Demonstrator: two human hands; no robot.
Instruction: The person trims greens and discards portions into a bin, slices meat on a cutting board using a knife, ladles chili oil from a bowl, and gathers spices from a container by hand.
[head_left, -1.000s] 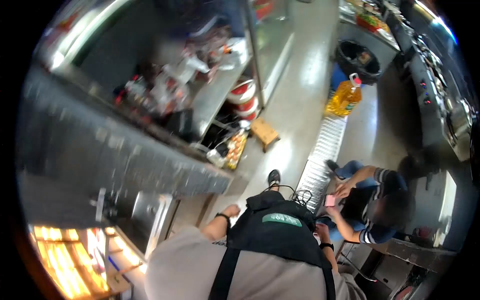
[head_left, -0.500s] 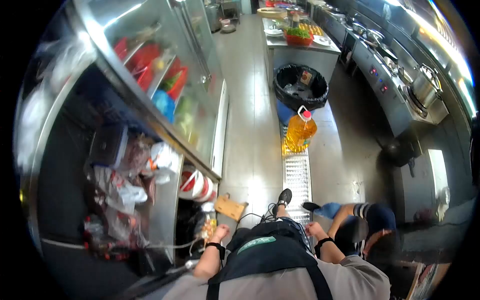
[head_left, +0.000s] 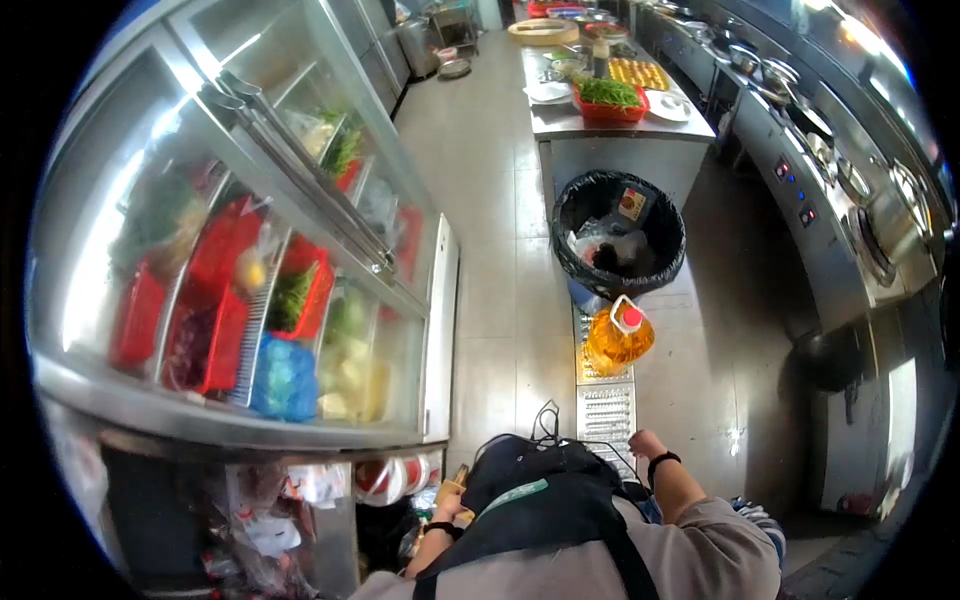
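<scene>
My left hand (head_left: 449, 501) hangs low beside the dark apron (head_left: 535, 490), near a small wooden stool (head_left: 460, 476); its fingers are too small to read. On the other side, my right hand (head_left: 645, 443) is raised a little at the apron's edge, with its fingers curled in and nothing visible in them. A bottle of yellow oil (head_left: 618, 338) with a red cap stands on the metal floor grate ahead, touched by neither hand. Just behind it is a bin (head_left: 680, 262) lined with a black bag.
A glass-door fridge (head_left: 432, 320) with red baskets lines the left. Ahead, a steel table (head_left: 620, 165) holds a red basket of greens (head_left: 610, 95) and plates. Stoves with pots (head_left: 895, 205) run along the right. Part of a crouching person's striped sleeve (head_left: 755, 515) shows at lower right.
The view has moved forward along the aisle: fridge, bin and oil bottle appear nearer. The crouching person has slipped mostly behind my right arm, and the stool is mostly hidden.
</scene>
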